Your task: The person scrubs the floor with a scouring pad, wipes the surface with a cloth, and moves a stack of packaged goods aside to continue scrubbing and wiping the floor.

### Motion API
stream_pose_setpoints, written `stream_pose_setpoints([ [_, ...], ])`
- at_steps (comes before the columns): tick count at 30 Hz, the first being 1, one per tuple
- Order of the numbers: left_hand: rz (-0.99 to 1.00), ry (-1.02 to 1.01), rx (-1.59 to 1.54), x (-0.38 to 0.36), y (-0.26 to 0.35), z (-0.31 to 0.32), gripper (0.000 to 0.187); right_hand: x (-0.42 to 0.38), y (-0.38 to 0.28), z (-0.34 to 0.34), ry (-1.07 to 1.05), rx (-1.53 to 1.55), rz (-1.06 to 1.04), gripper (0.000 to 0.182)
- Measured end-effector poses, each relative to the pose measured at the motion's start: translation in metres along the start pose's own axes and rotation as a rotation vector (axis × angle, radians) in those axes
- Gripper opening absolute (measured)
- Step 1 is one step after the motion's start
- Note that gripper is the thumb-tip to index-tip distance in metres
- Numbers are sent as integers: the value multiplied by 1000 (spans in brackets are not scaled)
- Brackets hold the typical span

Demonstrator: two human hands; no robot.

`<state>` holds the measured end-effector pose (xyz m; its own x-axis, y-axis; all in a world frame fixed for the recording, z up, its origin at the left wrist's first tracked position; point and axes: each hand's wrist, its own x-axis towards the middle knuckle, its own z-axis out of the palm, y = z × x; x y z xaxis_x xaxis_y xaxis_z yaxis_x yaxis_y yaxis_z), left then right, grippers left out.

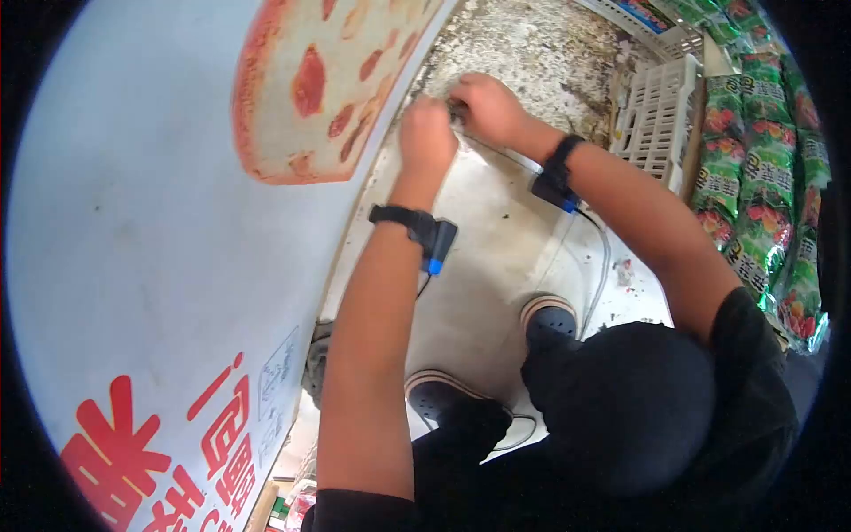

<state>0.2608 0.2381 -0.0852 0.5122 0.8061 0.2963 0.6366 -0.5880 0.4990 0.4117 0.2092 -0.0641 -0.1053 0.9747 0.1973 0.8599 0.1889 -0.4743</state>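
My left hand [428, 133] is closed, its fingers curled and slightly blurred, beside the lower edge of a large white printed panel [177, 222]. Close on its right is my right hand [489, 106], also closed. A small dark, greenish thing [457, 110] shows between the two hands, touching the right fingers; its kind cannot be made out. Both hands are low over the floor, where a heavily stained, speckled patch [523, 44] meets paler tiles [479, 213]. A black strap with a small box [434, 244] is on my left wrist, and a similar one [554, 182] on my right.
A white plastic crate [651, 120] stands at the right, beside hanging green snack packets [745, 168]. A thin cable [605, 257] runs down over the tiles. My feet, in dark clogs [550, 319], are below. Small debris [625, 273] lies on the floor.
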Motion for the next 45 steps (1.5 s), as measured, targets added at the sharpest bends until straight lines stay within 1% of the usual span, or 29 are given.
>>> stream_pose_setpoints([
  [1,-68,-19,7,10,5,-7,4,9,2,-3,4,-39,18,7],
  [2,-66,-21,-23,11,0,-6,3,8,3,-1,30,-40,11,6],
  [3,-59,-24,-60,11,0,-1,2,2,0,2,132,-10,-16,7],
  [7,-73,-48,-95,-22,15,-9,3,-40,-27,-2,115,-22,28,9],
  [9,-67,-35,-175,-32,20,-14,5,-42,-29,3,127,2,46,9],
  [11,-96,-42,-197,-15,13,-8,4,-44,-20,2,122,0,7,7],
  [12,-99,-19,-179,0,5,-2,4,-13,-18,0,129,-7,48,6],
  [14,-105,32,-149,13,0,-1,4,7,-10,2,96,-1,71,7],
  [16,-121,33,-175,6,1,-1,4,-5,-11,5,73,12,100,7],
  [18,-130,1,-207,-17,7,-9,3,-18,-11,4,-9,47,-13,8],
  [19,-134,-30,-244,-26,10,-12,3,-13,-9,3,-2,55,-17,8],
  [21,-241,-45,-287,-37,14,-13,2,-16,-17,2,-38,47,-47,8],
  [23,-124,101,-135,-19,11,-2,3,3,-8,4,-48,39,-62,7],
  [24,-116,136,-135,-8,4,5,3,15,-3,7,-39,18,-52,7],
  [25,-181,87,-133,3,5,1,3,21,1,6,-33,-6,-40,8],
  [28,-166,36,-108,-2,6,-5,4,9,2,8,-51,4,-33,8],
  [30,-131,-75,-133,-21,5,-10,5,-10,-7,11,-37,38,-63,8],
  [31,-138,-73,-125,-25,6,-12,5,-15,-11,10,-24,68,-94,8],
  [32,-143,-18,-158,-28,8,-11,6,-13,-12,5,-107,50,-54,8],
  [33,-149,32,-192,-33,11,-11,6,-5,-12,7,-114,59,-56,8],
  [34,-167,-2,-135,-24,6,-8,7,4,-6,12,-80,26,-60,9],
  [35,-157,100,-111,-14,5,-6,7,11,1,13,-43,-11,-57,9],
  [37,-194,89,-153,7,2,-7,9,21,1,11,11,-17,-100,9],
  [38,-195,100,-159,8,3,-8,9,22,-1,13,18,-19,-61,9],
  [39,-195,77,-139,4,5,-9,9,19,-2,14,23,-17,-17,8],
  [41,-194,51,-111,-11,8,-13,8,3,-8,10,-1,-15,-32,6],
  [43,-221,-54,-170,-34,15,-16,7,-21,-17,6,-60,50,-27,6],
  [44,-203,21,-191,-41,18,-14,6,-26,-19,6,-45,63,-31,5],
  [45,-204,23,-188,-40,18,-11,6,-22,-18,6,-45,65,-34,5],
])
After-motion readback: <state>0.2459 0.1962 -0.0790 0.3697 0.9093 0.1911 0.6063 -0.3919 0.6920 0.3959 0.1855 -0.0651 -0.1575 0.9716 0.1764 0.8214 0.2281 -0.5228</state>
